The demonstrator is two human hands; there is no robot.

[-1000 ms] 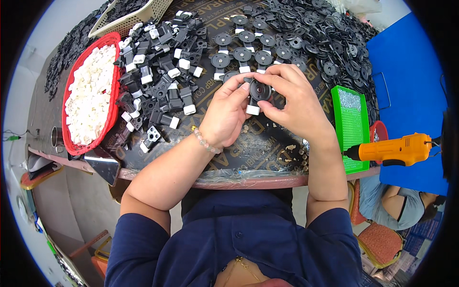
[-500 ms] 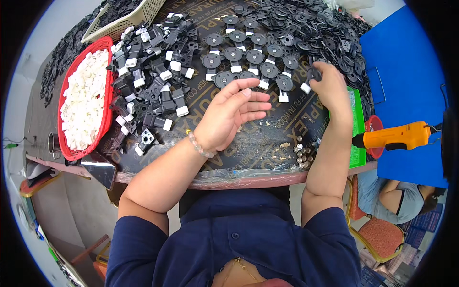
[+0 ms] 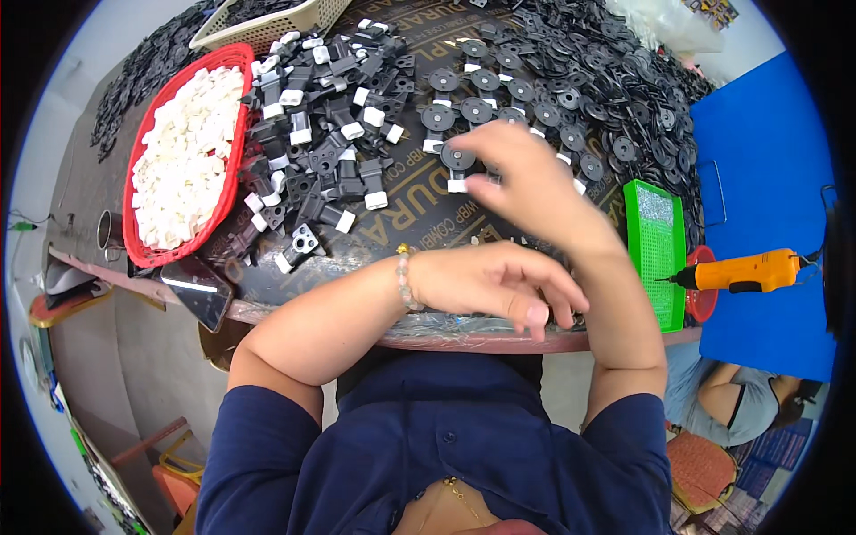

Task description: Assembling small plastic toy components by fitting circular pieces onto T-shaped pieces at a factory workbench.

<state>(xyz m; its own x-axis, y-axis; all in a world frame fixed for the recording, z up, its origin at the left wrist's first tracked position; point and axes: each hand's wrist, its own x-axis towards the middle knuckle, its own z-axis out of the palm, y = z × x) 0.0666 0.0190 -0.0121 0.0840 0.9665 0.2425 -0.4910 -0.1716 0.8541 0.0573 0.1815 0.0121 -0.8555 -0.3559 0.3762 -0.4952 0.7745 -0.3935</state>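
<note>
My right hand reaches over the rows of black disc parts. Its thumb and index finger are apart at the edge of one black disc with a white block, and I cannot see a grip on it. Closer to the table's front edge, my left hand hangs palm down with loosely bent, separated fingers and nothing visible in them. It wears a bead bracelet and lies beside my right forearm. More black discs with white blocks stand in rows beyond my right hand.
A red basket of white pieces and a heap of black-and-white parts lie on the left. Loose black discs pile up at the back right. A green tray, an orange electric screwdriver and a blue panel are on the right.
My right hand has moved left from the loose-disc pile to the front of the rows. My left hand has dropped toward the front edge and right, its fingers now bent down. The view has shifted slightly.
</note>
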